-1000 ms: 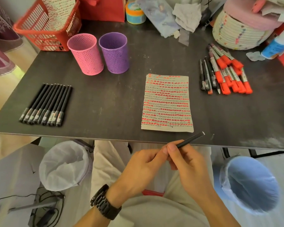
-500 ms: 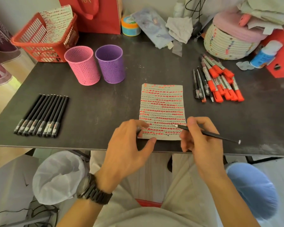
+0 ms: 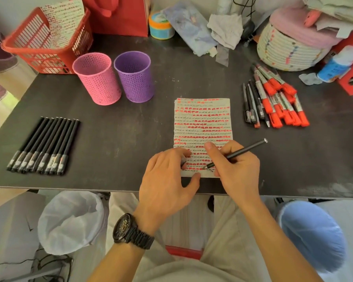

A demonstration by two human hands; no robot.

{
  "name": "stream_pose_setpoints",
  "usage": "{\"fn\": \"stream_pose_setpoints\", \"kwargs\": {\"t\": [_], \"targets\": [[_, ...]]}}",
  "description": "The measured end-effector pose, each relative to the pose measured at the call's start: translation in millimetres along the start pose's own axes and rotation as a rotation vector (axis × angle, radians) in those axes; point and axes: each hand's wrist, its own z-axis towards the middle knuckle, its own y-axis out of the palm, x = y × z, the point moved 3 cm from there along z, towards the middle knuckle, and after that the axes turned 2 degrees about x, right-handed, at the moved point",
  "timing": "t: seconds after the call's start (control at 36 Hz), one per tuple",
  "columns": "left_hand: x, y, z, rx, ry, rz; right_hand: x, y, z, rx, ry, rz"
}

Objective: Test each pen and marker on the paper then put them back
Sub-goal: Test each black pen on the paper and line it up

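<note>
The paper (image 3: 202,123), covered in rows of red and black marks, lies at the table's front middle. My right hand (image 3: 235,169) grips a thin black pen (image 3: 243,150), whose tip touches the paper's bottom line. My left hand (image 3: 167,180) rests on the paper's lower left corner, thumb on its bottom edge, and its fingers curl round a small dark pen cap (image 3: 183,163). A row of black pens (image 3: 45,145) lies at the left. Red-capped markers (image 3: 279,102) and a few dark pens (image 3: 252,104) lie at the right. Pink cup (image 3: 96,78) and purple cup (image 3: 134,76) stand behind.
A red basket (image 3: 39,47) holding a marked sheet sits at the back left. A woven basket (image 3: 289,47), cloths, a tape roll and a glue bottle (image 3: 338,64) crowd the back edge. Two lined bins, white (image 3: 71,220) and blue (image 3: 314,237), stand below the table's front edge.
Both hands came up from my lap onto the paper. The right hand turned the pen tip-down and brought it to the bottom line. The left hand settled on the paper's corner.
</note>
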Motion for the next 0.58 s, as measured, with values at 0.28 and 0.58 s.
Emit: {"fn": "stream_pose_setpoints", "kwargs": {"t": [0.28, 0.58], "targets": [[0.7, 3.2, -1.7, 0.043, 0.019, 0.019, 6.3, 1.9, -2.3, 0.003, -0.026, -0.053], [1.7, 2.1, -1.5, 0.041, 0.014, 0.014, 6.7, 3.2, -2.8, 0.006, -0.029, -0.088]]}}
